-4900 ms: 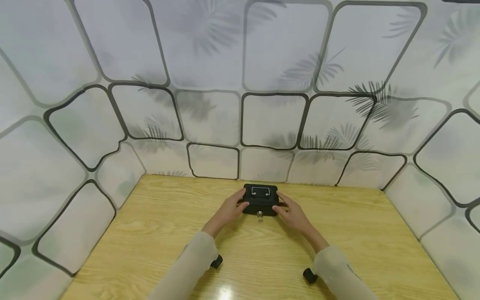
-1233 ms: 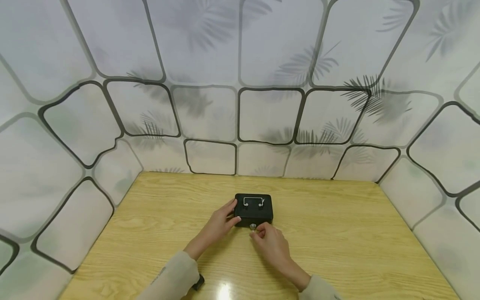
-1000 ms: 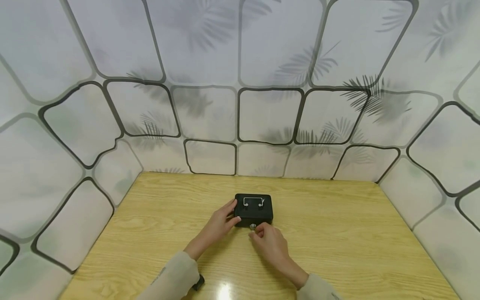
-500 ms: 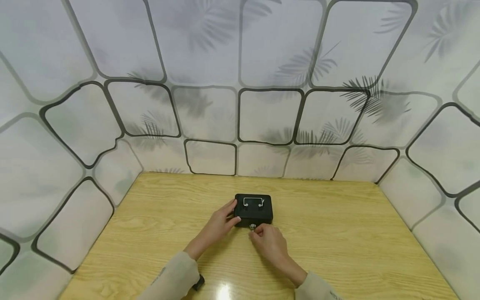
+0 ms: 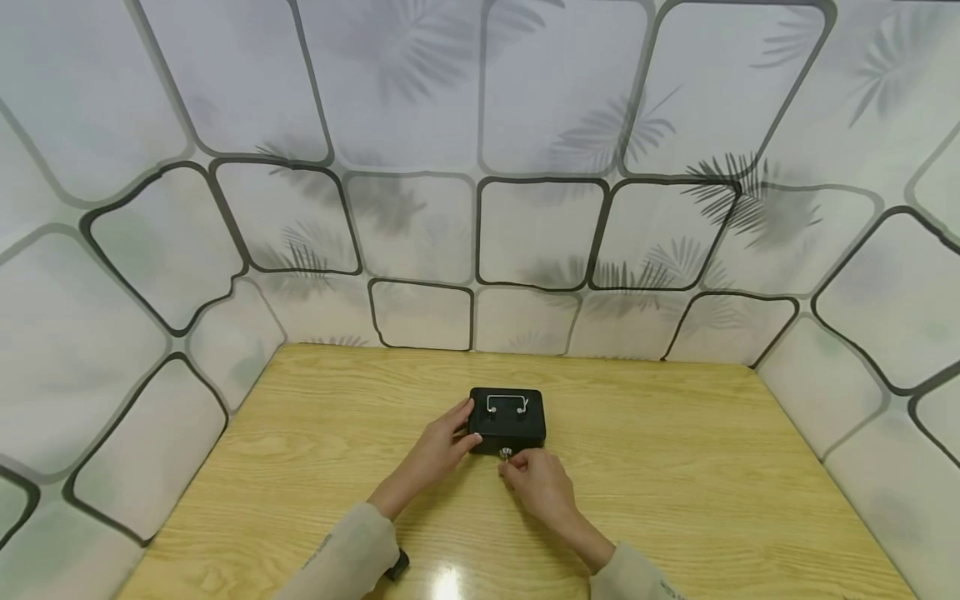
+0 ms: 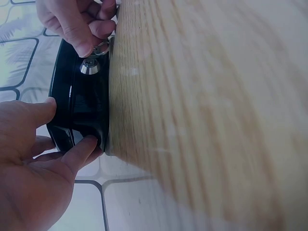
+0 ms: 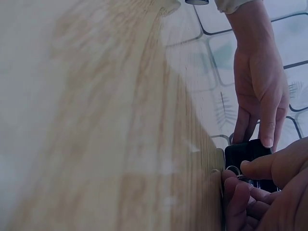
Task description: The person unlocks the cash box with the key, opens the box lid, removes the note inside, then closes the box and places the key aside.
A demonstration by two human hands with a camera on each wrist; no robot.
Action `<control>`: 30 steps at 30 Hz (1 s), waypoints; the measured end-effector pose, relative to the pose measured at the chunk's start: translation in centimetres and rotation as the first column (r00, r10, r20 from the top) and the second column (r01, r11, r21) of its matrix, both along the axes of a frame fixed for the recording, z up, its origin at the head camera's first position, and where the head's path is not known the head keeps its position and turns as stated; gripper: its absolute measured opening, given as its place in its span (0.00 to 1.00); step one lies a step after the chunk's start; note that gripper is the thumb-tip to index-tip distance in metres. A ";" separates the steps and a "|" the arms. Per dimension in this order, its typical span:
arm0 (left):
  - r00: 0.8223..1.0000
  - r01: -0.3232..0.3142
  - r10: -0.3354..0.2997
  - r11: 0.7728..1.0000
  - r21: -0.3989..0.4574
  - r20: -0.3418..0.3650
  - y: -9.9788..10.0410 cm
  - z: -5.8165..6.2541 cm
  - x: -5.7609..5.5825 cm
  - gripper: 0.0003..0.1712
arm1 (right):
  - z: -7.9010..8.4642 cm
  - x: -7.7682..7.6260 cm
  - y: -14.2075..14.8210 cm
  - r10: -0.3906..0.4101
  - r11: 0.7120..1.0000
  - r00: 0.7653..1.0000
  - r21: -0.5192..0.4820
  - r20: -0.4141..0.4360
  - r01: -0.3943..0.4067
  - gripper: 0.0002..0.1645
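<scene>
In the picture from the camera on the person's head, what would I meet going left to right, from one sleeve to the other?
Left sleeve → left hand → black box → right hand → right sleeve.

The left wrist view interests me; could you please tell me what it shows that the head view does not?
Only the left wrist view clearly shows a metal ring beside the lock. Only the head view shows the wire handle and both sleeves. Both show the black box, the lock, left hand, right hand and wooden table.
</scene>
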State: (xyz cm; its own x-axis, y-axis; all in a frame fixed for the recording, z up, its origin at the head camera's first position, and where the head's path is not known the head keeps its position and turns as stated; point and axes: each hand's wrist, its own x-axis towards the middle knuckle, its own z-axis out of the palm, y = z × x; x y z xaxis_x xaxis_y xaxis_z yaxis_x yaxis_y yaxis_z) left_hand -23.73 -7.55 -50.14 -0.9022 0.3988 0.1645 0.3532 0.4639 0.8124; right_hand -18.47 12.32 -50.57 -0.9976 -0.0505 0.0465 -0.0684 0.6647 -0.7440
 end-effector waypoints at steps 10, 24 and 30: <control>1.000 0.002 -0.002 1.000 -0.002 0.024 0.0 0.1 -0.1 0.37 | 0.3 0.0 0.1 0.034 0.994 0.999 -0.109 0.026 -0.031 0.13; 1.000 0.002 -0.002 1.000 -0.005 0.018 0.0 0.1 -0.1 0.37 | 0.2 -0.1 0.2 0.064 0.981 0.994 -0.190 0.092 -0.045 0.15; 1.000 0.002 -0.002 1.000 0.001 0.021 0.0 0.1 -0.1 0.37 | 0.4 -0.1 0.5 0.119 0.955 0.974 -0.292 0.192 -0.058 0.18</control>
